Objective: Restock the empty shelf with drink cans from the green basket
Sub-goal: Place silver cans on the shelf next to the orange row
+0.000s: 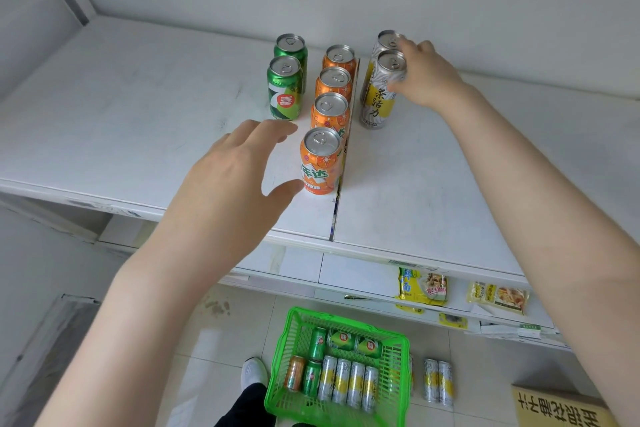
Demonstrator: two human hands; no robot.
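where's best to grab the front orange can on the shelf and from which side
Take the front orange can round its mid body, coming from its left and front. It stands upright, the divider runs close on its right and another orange can stands just behind, so those sides are free.

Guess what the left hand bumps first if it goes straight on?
Probably the front orange metal drink can; the left hand is open toward it, though depth is unclear.
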